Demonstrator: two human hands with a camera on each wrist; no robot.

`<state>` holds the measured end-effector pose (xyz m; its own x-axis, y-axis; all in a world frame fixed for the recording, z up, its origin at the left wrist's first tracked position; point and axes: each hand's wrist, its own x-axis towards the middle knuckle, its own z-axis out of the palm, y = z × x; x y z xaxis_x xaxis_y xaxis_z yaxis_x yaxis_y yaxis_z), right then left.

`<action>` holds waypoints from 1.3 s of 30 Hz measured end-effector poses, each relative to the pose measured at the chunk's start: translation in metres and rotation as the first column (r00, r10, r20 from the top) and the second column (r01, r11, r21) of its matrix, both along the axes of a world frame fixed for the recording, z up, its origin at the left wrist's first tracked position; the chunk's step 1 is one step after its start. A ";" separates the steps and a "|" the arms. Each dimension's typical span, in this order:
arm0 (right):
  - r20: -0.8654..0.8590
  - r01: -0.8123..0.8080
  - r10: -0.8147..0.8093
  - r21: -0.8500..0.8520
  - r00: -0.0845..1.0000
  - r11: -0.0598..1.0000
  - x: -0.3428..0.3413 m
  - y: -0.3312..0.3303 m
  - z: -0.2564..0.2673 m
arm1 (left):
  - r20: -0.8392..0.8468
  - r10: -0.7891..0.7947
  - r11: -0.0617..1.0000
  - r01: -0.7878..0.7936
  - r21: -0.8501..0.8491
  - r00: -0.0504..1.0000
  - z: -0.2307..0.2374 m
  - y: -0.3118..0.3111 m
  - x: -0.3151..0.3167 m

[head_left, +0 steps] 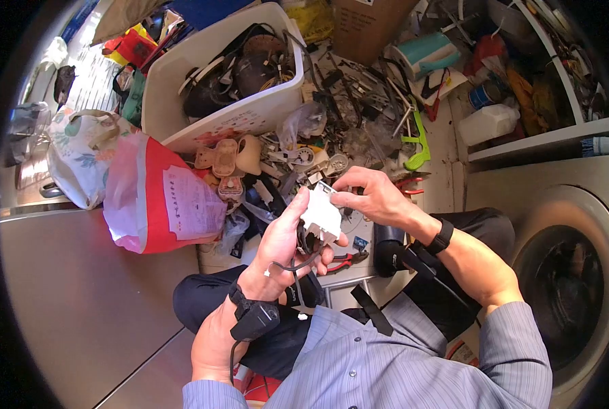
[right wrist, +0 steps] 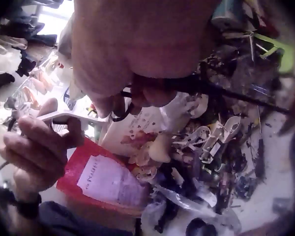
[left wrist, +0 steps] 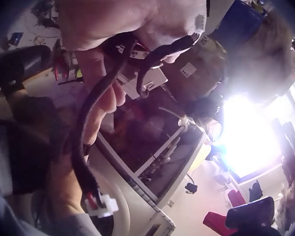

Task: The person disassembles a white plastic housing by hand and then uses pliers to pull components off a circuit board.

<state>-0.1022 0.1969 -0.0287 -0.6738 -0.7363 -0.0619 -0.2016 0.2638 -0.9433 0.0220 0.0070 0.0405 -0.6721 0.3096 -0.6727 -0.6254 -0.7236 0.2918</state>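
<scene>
The left hand [head_left: 277, 242] holds a boxy white plastic part [head_left: 321, 215], with fingers beneath it and the thumb along its side. Dark cables [head_left: 298, 267] hang below that part. From above right, the right hand [head_left: 376, 198] pinches the part's upper end. In the left wrist view, a dark sleeved cable [left wrist: 83, 128] ends in a white connector [left wrist: 102, 205] below the left hand [left wrist: 132, 22]. The right wrist view has a dark elongated item [right wrist: 206, 88] beneath the right hand [right wrist: 142, 49]; what it is cannot be told.
Loose plastic pieces and tools cover the floor ahead, by a white bin [head_left: 236, 112] and a red-and-white bag [head_left: 182, 204]. Red-handled pliers [head_left: 349, 261] lie below the hands. A green plastic piece [head_left: 419, 140] lies right of the pile; a washing machine [head_left: 590, 204] stands at right.
</scene>
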 end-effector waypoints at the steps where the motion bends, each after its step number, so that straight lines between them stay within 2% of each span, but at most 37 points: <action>1: -0.028 -0.044 0.044 0.014 0.999 0.999 -0.001 0.000 -0.002 | 0.008 -0.007 1.000 0.007 0.009 1.000 -0.004 0.000 0.001; 6: -0.063 -0.137 0.140 0.047 0.988 0.989 0.002 -0.001 -0.003 | 0.034 -0.012 1.000 0.011 0.028 0.999 -0.004 0.002 0.003; 10: -0.072 -0.128 0.130 0.034 0.989 0.991 0.003 -0.001 0.000 | 0.033 0.009 0.997 -0.011 0.073 0.999 -0.003 0.001 0.005; 17: -0.202 -0.139 0.143 0.033 0.969 0.990 0.008 -0.001 -0.009 | 0.048 0.028 0.988 -0.035 0.152 0.998 -0.009 0.000 0.007; 21: -0.265 -0.157 0.147 -0.014 0.953 0.988 0.007 0.001 -0.006 | 0.038 0.016 0.995 -0.019 0.100 0.999 -0.009 -0.002 0.009; 24: -0.206 -0.032 0.006 -0.125 0.978 0.992 -0.004 0.001 -0.003 | -0.026 0.064 0.998 -0.064 0.023 0.998 -0.006 -0.010 0.007; 25: -0.133 0.082 -0.096 -0.107 0.986 0.991 -0.006 0.001 -0.002 | -0.061 0.084 0.996 -0.086 -0.023 0.995 -0.007 -0.013 0.007; 26: -0.168 0.147 -0.156 -0.064 0.973 0.987 -0.012 0.002 -0.008 | -0.102 0.101 0.992 -0.108 -0.069 0.990 -0.007 -0.016 0.005; 28: -0.105 0.271 -0.267 0.023 0.958 0.962 -0.022 0.002 -0.038 | -0.084 0.156 0.982 -0.163 -0.095 0.984 -0.016 -0.024 0.007; 29: 0.092 0.329 -0.338 0.099 0.937 0.939 -0.026 0.003 -0.049 | -0.105 0.142 0.979 -0.156 -0.132 0.984 -0.024 -0.029 0.009; 30: 0.275 0.368 -0.406 0.180 0.872 0.912 -0.030 0.003 -0.062 | -0.132 0.131 0.974 -0.152 -0.170 0.983 -0.029 -0.034 0.009; 31: 0.327 0.409 -0.447 0.180 0.833 0.894 -0.032 0.005 -0.087 | -0.131 0.135 0.973 -0.156 -0.169 0.982 -0.033 -0.035 0.009; 34: 0.264 0.401 -0.444 0.205 0.856 0.893 -0.011 0.014 -0.174 | -0.164 0.229 0.947 -0.259 -0.191 0.959 -0.037 -0.037 0.010; 36: 0.405 0.407 -0.484 0.265 0.775 0.874 0.022 0.013 -0.206 | -0.113 0.292 0.920 -0.311 -0.237 0.950 -0.035 -0.035 0.012; 38: 0.449 0.415 -0.506 0.291 0.736 0.862 0.056 0.012 -0.248 | -0.165 0.192 0.950 -0.225 -0.215 0.967 -0.043 -0.041 0.016; 39: 0.462 0.426 -0.546 0.344 0.699 0.837 0.069 0.011 -0.261 | -0.167 0.195 0.945 -0.231 -0.233 0.967 -0.043 -0.040 0.017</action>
<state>-0.0333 0.2077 -0.2902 -0.7491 -0.2457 -0.6152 0.5130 0.3726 -0.7733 0.0389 -0.0332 -0.0028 -0.7965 -0.0158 -0.6045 -0.4049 -0.7285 0.5526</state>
